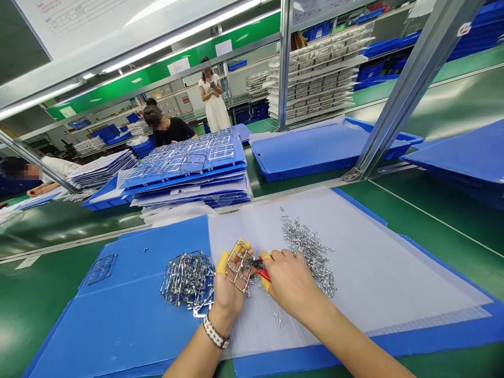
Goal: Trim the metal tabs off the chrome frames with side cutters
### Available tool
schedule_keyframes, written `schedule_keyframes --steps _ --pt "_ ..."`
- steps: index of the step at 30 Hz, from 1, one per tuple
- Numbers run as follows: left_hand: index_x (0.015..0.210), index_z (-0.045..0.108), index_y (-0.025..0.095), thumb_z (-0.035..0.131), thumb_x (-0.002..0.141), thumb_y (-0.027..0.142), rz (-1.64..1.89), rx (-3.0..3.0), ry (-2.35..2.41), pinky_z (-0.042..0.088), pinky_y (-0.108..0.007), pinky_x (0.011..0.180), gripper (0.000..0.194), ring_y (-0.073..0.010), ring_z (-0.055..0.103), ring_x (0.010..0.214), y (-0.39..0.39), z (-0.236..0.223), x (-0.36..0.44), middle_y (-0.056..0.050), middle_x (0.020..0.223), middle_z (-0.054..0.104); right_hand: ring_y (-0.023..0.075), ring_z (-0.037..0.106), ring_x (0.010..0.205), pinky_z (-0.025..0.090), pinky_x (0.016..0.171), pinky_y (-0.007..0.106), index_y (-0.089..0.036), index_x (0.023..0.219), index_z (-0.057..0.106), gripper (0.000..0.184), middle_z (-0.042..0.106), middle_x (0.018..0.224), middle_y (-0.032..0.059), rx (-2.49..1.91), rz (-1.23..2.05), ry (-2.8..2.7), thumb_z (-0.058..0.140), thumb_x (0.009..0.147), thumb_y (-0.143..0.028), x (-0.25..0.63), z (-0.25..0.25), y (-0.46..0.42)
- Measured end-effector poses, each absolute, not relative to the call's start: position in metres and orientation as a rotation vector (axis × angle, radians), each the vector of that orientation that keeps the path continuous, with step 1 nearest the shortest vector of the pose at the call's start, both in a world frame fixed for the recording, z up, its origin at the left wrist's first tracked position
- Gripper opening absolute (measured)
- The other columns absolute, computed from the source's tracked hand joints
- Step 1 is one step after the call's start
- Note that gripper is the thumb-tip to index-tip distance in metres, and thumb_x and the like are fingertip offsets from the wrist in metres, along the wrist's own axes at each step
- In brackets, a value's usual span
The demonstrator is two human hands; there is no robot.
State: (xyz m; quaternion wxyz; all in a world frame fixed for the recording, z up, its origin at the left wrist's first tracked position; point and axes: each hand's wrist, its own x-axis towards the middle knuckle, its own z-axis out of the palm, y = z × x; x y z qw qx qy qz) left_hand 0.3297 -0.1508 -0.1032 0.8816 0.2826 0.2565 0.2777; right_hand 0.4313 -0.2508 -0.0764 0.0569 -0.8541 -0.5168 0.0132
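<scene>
My left hand [230, 286], with yellow covers on its fingertips, holds a shiny metallic frame of small parts [239, 266] tilted over the palm. In my right hand [291, 281], closed and also wearing yellow finger covers, are red-handled cutters [263, 273]; their tips reach the frame and are partly hidden. Right of the hands, a heap of small silvery pieces [309, 247] spreads over a white sheet [378, 273]. Some more of these pieces lie under the hands. To the left, a tangled pile of metallic frames [187, 281] rests on a blue sheet [129, 310].
A single frame [101, 269] lies at the blue sheet's left edge. Behind stand a stack of blue sheets bearing frames [189, 157] and a blue tray [307, 149]. A slanted metal post [405, 89] rises at the right. Several people are across the bench.
</scene>
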Motion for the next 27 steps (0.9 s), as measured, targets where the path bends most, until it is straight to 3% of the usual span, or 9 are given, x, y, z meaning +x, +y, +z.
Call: schedule_keyframes --steps 13,18,21,27 --pt "0.107 0.065 0.017 0.048 0.084 0.042 0.587 0.56 0.507 0.049 -0.035 0.079 0.038 -0.0276 0.054 0.114 -0.148 -0.102 0.331 -0.012 0.121 0.061 0.0263 0.058 0.086 0.032 0.069 0.037 -0.017 0.093 0.061 0.015 0.064 0.088 0.0106 -2.601 0.005 -1.592 0.052 0.082 -0.022 0.43 -0.068 -0.248" --pt "0.11 0.064 0.017 0.047 0.085 0.042 0.621 0.529 0.498 0.05 -0.032 0.074 0.039 -0.0272 0.054 0.114 -0.147 -0.095 0.33 -0.012 0.123 0.059 0.0259 0.056 0.087 0.031 0.07 0.038 -0.018 0.103 0.059 0.023 0.064 0.09 0.0098 -2.617 -0.035 -1.566 0.053 0.083 -0.025 0.425 -0.07 -0.256" --pt "0.112 0.062 0.018 0.047 0.085 0.043 0.654 0.514 0.505 0.05 -0.036 0.079 0.04 -0.0272 0.055 0.112 -0.147 -0.093 0.33 -0.011 0.123 0.059 0.0265 0.053 0.091 0.03 0.073 0.038 -0.02 0.112 0.056 0.031 0.063 0.094 0.0085 -2.548 -0.036 -1.593 0.053 0.084 -0.031 0.416 -0.073 -0.259" --pt "0.112 0.063 0.017 0.046 0.086 0.043 0.653 0.487 0.481 0.049 -0.033 0.079 0.041 -0.0252 0.056 0.109 -0.147 -0.094 0.332 -0.011 0.119 0.061 0.0257 0.052 0.09 0.029 0.072 0.037 -0.021 0.106 0.058 0.025 0.063 0.093 0.0072 -2.51 0.023 -1.604 0.053 0.083 -0.031 0.405 -0.072 -0.253"
